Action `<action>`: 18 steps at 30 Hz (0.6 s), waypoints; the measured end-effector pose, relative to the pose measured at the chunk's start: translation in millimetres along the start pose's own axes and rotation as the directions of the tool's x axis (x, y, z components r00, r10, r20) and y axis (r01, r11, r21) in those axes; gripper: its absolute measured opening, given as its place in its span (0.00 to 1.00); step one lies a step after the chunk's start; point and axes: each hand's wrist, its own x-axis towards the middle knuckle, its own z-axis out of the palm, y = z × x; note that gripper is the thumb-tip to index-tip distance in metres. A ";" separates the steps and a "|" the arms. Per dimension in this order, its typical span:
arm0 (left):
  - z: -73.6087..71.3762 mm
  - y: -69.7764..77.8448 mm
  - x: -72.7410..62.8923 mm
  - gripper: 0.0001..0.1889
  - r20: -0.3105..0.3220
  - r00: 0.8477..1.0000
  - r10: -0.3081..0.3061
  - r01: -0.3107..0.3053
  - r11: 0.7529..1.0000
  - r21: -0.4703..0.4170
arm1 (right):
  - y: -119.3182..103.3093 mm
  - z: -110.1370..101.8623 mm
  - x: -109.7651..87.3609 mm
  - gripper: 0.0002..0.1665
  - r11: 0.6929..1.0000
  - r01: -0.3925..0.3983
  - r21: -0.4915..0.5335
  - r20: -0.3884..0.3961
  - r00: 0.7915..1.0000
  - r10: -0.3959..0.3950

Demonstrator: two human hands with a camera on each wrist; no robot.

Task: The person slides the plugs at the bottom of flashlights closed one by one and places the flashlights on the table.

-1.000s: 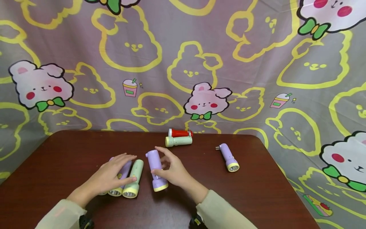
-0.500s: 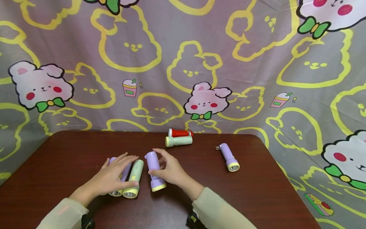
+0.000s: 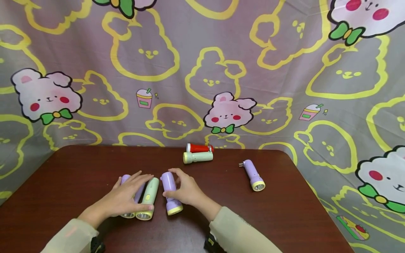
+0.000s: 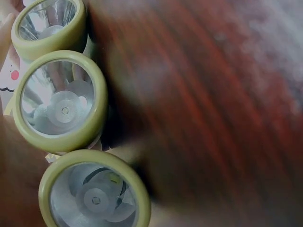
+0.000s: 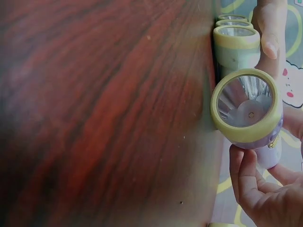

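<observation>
Purple flashlight (image 3: 169, 183) grasped in my right hand (image 3: 187, 190), well off table's back edge (image 3: 152, 150); left hand (image 3: 124, 198) relaxed over green flashlight (image 3: 151, 191).

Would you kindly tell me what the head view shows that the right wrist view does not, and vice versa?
Only the head view shows the red flashlight and the pale green flashlight beside it near the far edge of the table.

Only the right wrist view looks into the reflector of the held purple flashlight.

Both show the right hand holding that flashlight, the left hand and the nearer green flashlight by its thumb.
</observation>
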 end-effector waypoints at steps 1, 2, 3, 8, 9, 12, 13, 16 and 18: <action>0.1 0.0 -0.1 0.51 0.006 1.000 -0.001 0.001 1.000 -0.005 | -0.5 0.3 0.1 0.44 1.000 -0.004 -0.007 0.004 1.000 0.004; 0.1 0.0 -0.1 0.51 0.011 1.000 -0.003 0.003 1.000 -0.008 | -1.0 0.7 0.2 0.44 1.000 -0.006 -0.013 0.007 1.000 0.006; 0.0 0.2 -0.2 0.51 0.015 1.000 -0.004 0.005 1.000 -0.010 | -1.7 1.0 0.3 0.44 1.000 -0.008 -0.019 0.012 1.000 0.009; -1.1 1.8 -0.9 0.52 0.034 0.999 -0.014 0.015 1.000 -0.024 | -2.9 3.4 1.5 0.44 0.999 -0.016 -0.042 0.027 1.000 0.017; -1.4 2.0 -0.9 0.52 0.039 0.999 -0.017 0.018 0.999 -0.030 | -2.8 3.9 1.9 0.43 0.999 -0.017 -0.044 0.028 0.999 0.018; -2.0 2.3 -0.9 0.53 0.051 0.998 -0.022 0.024 0.999 -0.046 | -1.8 5.3 3.1 0.43 0.998 -0.013 -0.055 0.026 1.000 0.014; -2.1 2.3 -0.9 0.53 0.055 0.998 -0.023 0.026 0.998 -0.050 | -1.8 5.6 3.4 0.43 0.998 -0.010 -0.058 0.026 1.000 0.012; -2.4 2.3 -0.6 0.54 0.062 0.998 -0.026 0.029 0.998 -0.057 | -1.3 6.7 4.1 0.43 0.998 -0.008 -0.066 0.028 1.000 0.010; -2.6 2.3 -0.5 0.54 0.065 0.998 -0.026 0.030 0.998 -0.061 | -1.1 7.6 4.4 0.42 0.997 -0.013 -0.071 0.029 0.999 0.016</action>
